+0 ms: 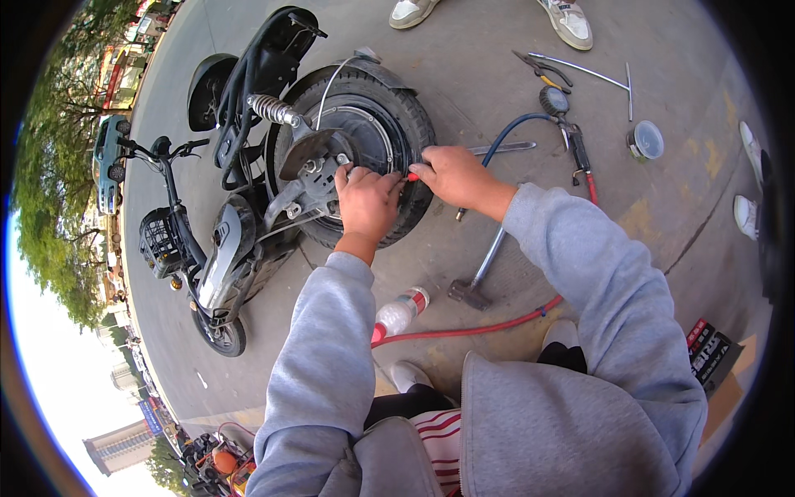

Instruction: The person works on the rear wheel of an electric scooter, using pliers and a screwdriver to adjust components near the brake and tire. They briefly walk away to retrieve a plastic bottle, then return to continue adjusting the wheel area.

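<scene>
An electric scooter lies on its side, its rear wheel's black tyre [411,116] facing up toward me. My left hand [367,201] is over the wheel by the hub bracket [317,176], fingers bent and closed; what they pinch is hidden. At the near right part of the rim, my right hand [458,176] grips a small red-handled tool [412,176], with only a bit of red showing between the hands. The tool's far end cannot be made out. Just beyond my right hand lies a flat metal bar [507,148].
On the ground lie a hammer [472,293], a plastic bottle [401,312], a red hose [497,325], a tyre inflator with gauge [575,142], pliers [542,73], a T-handle wrench [596,74] and a small tin [646,140]. Other people's shoes [567,21] stand at the far side and right.
</scene>
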Tool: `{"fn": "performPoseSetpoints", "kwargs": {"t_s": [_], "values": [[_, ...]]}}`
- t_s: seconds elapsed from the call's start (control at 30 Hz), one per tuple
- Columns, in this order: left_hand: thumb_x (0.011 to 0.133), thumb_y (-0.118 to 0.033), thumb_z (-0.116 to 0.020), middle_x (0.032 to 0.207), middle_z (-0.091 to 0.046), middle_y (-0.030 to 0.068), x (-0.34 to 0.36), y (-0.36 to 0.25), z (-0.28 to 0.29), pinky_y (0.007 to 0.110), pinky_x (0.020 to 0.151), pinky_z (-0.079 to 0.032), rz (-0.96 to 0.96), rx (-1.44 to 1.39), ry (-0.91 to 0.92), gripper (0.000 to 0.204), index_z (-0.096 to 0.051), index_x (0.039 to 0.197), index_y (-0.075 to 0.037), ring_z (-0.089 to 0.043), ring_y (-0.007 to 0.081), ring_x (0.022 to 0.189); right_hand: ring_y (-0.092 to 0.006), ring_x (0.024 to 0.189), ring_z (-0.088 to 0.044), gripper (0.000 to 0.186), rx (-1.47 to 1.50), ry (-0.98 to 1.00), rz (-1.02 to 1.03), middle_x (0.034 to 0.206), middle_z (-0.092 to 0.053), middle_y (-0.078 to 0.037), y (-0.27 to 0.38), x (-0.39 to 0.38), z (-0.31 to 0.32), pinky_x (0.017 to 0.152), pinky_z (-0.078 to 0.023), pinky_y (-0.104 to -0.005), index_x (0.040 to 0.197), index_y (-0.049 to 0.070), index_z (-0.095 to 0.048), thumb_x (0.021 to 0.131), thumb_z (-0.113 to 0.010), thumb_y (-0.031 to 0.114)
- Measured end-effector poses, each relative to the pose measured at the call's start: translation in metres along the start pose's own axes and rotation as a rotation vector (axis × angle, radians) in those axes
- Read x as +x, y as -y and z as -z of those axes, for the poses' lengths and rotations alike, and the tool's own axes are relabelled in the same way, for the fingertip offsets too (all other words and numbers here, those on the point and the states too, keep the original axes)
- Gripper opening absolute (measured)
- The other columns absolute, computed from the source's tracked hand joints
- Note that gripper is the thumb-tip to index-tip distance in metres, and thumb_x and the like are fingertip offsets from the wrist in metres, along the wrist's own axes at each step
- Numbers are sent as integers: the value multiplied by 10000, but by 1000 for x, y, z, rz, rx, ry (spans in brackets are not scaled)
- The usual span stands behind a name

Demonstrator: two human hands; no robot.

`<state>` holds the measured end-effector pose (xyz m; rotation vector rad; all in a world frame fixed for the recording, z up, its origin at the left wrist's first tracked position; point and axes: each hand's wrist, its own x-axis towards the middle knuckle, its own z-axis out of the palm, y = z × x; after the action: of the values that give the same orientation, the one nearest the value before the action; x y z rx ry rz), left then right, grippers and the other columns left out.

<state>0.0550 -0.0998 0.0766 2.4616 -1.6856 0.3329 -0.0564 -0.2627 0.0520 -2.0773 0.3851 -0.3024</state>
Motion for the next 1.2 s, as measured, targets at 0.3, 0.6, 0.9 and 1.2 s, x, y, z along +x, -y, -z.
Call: {"fn": "performPoseSetpoints", "kwargs": {"t_s": [0.3,0.6,0.9,1.2], "values": [[789,-254,-727,703,-657,20,1,-1,0,468,1010,-362,19,16,10,105,-764,850,-176,-608,201,822,-413,800,-610,222,331,-154,31,820,-641,-200,-9,-15,-20,700,-473,-463,877,5,-538,874,-676,178],[779,-256,-733,695,-644,5,-1,1,-2,464,1014,-359,5,15,-18,101,-763,845,-186,-604,195,827,-399,789,-619,179,405,-237,57,847,-658,-188,-10,-14,-31,710,-485,-440,936,15,-545,910,-625,173],[773,-256,-737,700,-646,-1,-2,1,-2,458,1018,-360,4,14,-8,106,-766,856,-198,-604,190,833,-437,761,-603,287,178,-122,-31,790,-641,-224,-15,-9,-24,704,-477,-485,811,4,-596,892,-655,273],[767,-260,-744,704,-653,3,-3,1,-2,468,1024,-358,-8,33,-7,114,-767,858,-196,-606,190,827,-443,813,-590,283,173,-122,110,787,-619,-233,-16,-7,-22,708,-457,-511,756,-10,-592,861,-673,239]]}}
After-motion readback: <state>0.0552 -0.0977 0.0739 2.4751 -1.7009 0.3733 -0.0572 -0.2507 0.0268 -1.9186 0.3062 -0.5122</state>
